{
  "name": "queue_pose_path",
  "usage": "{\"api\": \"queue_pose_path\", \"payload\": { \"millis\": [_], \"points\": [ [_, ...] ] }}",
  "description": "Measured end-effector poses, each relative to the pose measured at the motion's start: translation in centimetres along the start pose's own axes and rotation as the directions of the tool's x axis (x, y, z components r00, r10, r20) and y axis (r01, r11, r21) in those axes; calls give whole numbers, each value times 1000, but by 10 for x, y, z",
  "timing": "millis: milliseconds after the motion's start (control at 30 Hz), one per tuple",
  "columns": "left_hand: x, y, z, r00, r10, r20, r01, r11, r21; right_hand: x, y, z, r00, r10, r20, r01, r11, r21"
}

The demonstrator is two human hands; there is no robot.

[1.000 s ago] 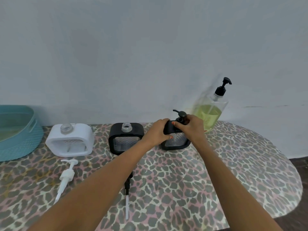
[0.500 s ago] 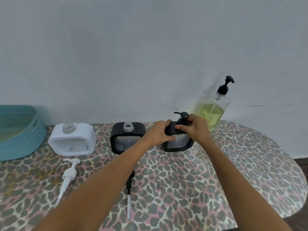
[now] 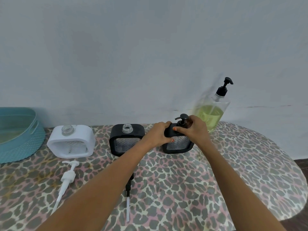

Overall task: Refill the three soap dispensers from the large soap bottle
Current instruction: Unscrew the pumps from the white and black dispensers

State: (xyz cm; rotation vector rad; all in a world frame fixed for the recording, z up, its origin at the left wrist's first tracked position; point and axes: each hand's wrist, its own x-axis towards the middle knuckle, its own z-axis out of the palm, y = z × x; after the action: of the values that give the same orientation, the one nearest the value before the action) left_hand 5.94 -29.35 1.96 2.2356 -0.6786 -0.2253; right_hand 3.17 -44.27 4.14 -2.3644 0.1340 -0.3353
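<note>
Three square dispensers stand in a row near the wall. The white dispenser (image 3: pixel 71 142) and the middle black dispenser (image 3: pixel 126 139) have open necks. The right black dispenser (image 3: pixel 179 143) still carries its black pump (image 3: pixel 182 118). My left hand (image 3: pixel 159 135) grips that dispenser's left top corner. My right hand (image 3: pixel 193 130) holds the pump's collar with curled fingers. The large soap bottle (image 3: pixel 212 110), part full of yellow-green soap with a black pump, stands behind against the wall.
A white pump (image 3: pixel 67 177) lies on the leopard-print table (image 3: pixel 233 172) in front of the white dispenser. A black pump with a white tube (image 3: pixel 128 200) lies partly under my left forearm. A teal basket (image 3: pixel 20 135) sits at far left. The table's rounded edge curves at right.
The view has shifted slightly. Both hands stay on the right black dispenser; the right hand's fingers have shifted a little round the pump collar.
</note>
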Motion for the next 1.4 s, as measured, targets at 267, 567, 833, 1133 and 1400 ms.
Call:
{"api": "queue_pose_path", "payload": {
  "millis": [267, 567, 833, 1133, 1400],
  "points": [
    [0, -1, 1, 1000, 1, 5, -1, 1000, -3, 3, 3, -14, 974, 18, 225, -74, 967, 244],
    [0, -2, 2, 1000, 5, -8, -5, 1000, -25, -2, 2, 3, 999, 36, -37, -32, 994, 106],
    [0, 0, 2, 1000, -1, 0, 1, 999, -44, -7, 6, -5, 984, 85, 159, -141, 913, 383],
    [-2, 1, 1, 1000, 6, -8, -7, 999, -48, -6, 1, 3, 988, 156, -4, -146, 934, 325],
    [-3, 2, 2, 1000, 7, -12, -7, 999, -43, -9, 8, 5, 989, 146, 17, -143, 919, 367]
  ]
}}
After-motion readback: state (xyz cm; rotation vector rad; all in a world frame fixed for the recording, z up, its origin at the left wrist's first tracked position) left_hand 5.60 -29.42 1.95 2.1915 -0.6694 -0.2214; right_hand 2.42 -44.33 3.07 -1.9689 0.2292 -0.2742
